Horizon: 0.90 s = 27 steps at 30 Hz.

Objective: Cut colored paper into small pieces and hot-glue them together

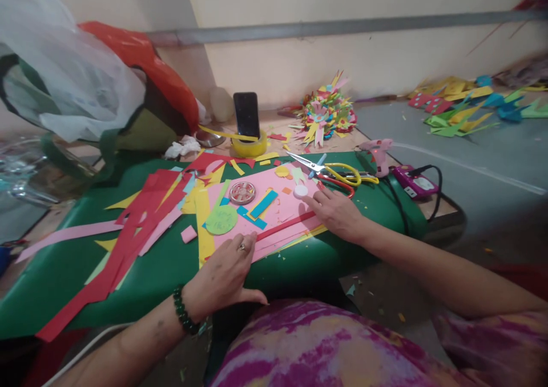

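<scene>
My left hand (226, 267) lies palm down at the near edge of a stack of pink paper sheets (268, 187). Its fingertips rest on the left end of a narrow red paper strip (285, 225), and the thumb sticks out to the side. The strip's other end passes beneath my right hand (339, 213), whose fingers lie low over the paper, not gripping anything I can see. Close to those fingers sits a small white disc (300, 191). Yellow-handled scissors (342, 171) and red-handled scissors (340, 186) lie just beyond. A green paper circle (221, 220) and blue strips (263, 204) are scattered on the pink sheet.
A round metal tin (242, 192) stands on the paper. Red strips (141, 221) pile up at left on the green cover (171, 273). Behind are a tape roll (249, 145), a phone (246, 116) and paper flowers (329, 113). A glue gun (379, 154) and purple power socket (415, 182) stand right.
</scene>
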Each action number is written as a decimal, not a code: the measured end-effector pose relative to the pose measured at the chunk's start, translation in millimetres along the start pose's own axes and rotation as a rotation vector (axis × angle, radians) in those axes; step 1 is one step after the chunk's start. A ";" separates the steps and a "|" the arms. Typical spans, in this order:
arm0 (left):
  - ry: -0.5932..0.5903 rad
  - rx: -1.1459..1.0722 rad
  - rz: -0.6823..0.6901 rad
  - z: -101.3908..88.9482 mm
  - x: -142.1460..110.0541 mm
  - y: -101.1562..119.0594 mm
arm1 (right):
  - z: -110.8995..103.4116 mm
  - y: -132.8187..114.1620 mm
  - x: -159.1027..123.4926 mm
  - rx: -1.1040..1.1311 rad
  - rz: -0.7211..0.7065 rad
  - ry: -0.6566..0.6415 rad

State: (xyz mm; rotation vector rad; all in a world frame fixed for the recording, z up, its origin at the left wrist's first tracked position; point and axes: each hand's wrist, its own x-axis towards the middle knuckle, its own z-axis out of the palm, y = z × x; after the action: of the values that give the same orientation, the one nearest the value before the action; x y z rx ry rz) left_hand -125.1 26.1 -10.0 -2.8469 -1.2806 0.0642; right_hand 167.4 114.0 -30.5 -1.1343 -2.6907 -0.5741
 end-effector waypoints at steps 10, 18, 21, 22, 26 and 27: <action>-0.022 -0.057 -0.041 3.7 11.9 3.2 | -2.7 1.2 1.7 -0.057 0.024 -0.087; -0.033 -0.085 -0.070 3.1 12.5 3.1 | -15.5 -23.3 4.9 0.108 -0.126 0.111; -0.045 -0.079 -0.068 1.4 12.9 3.8 | -19.0 -43.4 13.0 0.223 -0.339 0.066; -0.045 -0.078 -0.071 1.2 12.9 4.1 | -19.2 -48.6 15.5 0.239 -0.374 0.031; -0.033 -0.085 -0.081 1.8 12.6 4.8 | -18.5 -55.8 19.5 0.223 -0.411 -0.070; -0.031 -0.082 -0.078 2.1 12.6 4.8 | -18.5 -54.6 18.7 0.214 -0.411 -0.073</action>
State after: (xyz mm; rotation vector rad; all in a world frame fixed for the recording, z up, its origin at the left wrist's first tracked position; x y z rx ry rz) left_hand -113.3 32.3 -12.6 -2.8704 -1.4321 0.0557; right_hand 115.3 83.9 -23.6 -0.5612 -2.9770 -0.2880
